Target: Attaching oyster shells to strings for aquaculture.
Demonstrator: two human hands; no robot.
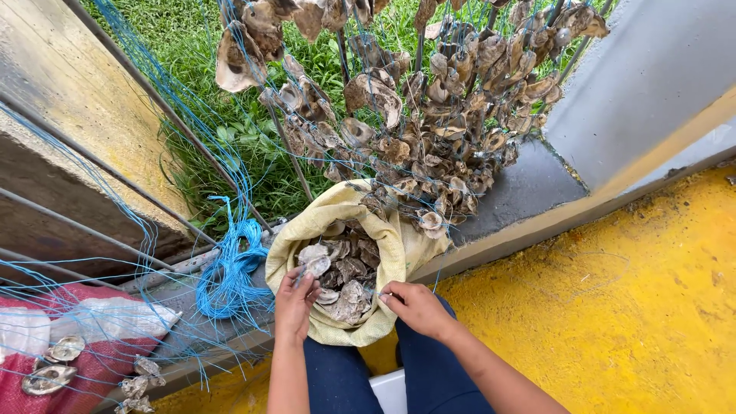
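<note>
Far left of both grips: red mesh sack (100,368) lying flat, a white bag (107,317) on top of it, a few loose oyster shells (57,362) on the red mesh. Thin blue line (115,199) runs in strands across that whole side, over grey metal bars (92,230).

Just left of the left grip: coiled bundle of blue twine (228,276), hanging off the bars, not touching the hand.

Left hand (295,300): grip narrow, fingers pinched on one pale oyster shell (314,266) at the near-left rim of the sack. Shell sits right above the fingertips, partly inside the sack mouth.

Between the two grips: yellow woven sack (307,230), mouth rolled open, filled with grey-brown oyster shells (349,280). Sack stands between the person's knees, dark blue trousers (337,376) below it.

Right hand (418,307): grip closed tight at the near-right rim of the sack, fingers curled in. Cannot tell whether it pinches twine, a shell or the sack edge; whatever it is stays hidden under the fingers.

Above both grips, past the sack: big cluster of strung oyster shells (429,115) hanging over grass (192,46), lowest shells touching the sack's far rim.

Right of the right grip: yellow painted floor (613,307), grey concrete wall (652,77) beyond it, well apart from the hand.
</note>
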